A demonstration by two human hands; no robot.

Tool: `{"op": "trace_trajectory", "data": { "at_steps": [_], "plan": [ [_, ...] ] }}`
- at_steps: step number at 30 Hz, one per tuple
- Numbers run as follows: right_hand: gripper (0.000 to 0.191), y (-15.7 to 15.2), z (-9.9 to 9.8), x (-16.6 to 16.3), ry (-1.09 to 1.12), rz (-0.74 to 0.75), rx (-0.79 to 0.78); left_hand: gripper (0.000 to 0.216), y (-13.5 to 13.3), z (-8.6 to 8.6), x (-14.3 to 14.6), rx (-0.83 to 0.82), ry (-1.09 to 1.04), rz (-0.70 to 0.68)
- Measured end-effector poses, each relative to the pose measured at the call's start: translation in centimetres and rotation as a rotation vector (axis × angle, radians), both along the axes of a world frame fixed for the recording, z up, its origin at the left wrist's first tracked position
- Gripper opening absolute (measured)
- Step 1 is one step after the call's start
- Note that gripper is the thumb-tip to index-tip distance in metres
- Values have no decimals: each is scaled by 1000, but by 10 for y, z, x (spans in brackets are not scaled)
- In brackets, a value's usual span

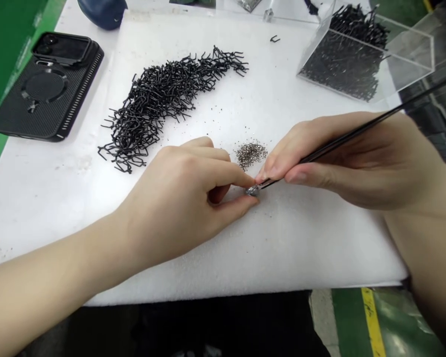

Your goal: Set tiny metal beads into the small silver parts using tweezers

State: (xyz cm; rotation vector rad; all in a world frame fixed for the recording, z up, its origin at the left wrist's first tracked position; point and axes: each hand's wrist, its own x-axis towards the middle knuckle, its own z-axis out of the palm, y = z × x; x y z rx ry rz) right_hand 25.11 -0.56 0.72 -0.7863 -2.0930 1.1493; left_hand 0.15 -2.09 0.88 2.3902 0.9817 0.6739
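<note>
My left hand [193, 193] pinches a small silvery metal piece [251, 190] between thumb and forefinger, just above the white foam sheet [301, 248]. In my right hand [342, 158] lies a thin black rod-shaped tool [353, 133], gripped like a pen, its tip meeting the metal piece. What the tip does there is too small to make out. Right behind the fingertips sits a little heap of tiny shiny metal bits [250, 153]. A long pile of small black forked pieces [167, 94] spreads beyond my left hand.
A clear plastic box [409, 64] of similar black pieces stands tilted at the back right. One loose black piece [275, 39] lies near it. At the left rests a phone in a black case [40, 94], with a dark blue rounded object [104, 11] behind.
</note>
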Motion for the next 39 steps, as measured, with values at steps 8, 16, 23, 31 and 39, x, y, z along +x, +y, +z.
{"op": "trace_trajectory", "data": {
  "at_steps": [8, 16, 23, 31, 39],
  "plan": [
    [4, -3, -1, -2, -10, -51, -4, 8, 1, -3, 2, 18, -15, -12],
    [6, -3, 1, -2, -30, -85, 8, 10, 1, -2, 1, 7, -13, -13],
    [10, -4, 0, -2, -51, -93, 55, 10, -3, 0, 0, 8, 4, 8],
    [9, -2, -1, -1, -56, -48, 62, 7, 0, -2, 1, 2, 7, -2],
    [10, -3, 0, -1, -55, -63, 46, 8, 0, -1, 1, 5, 24, 12]
  ]
}}
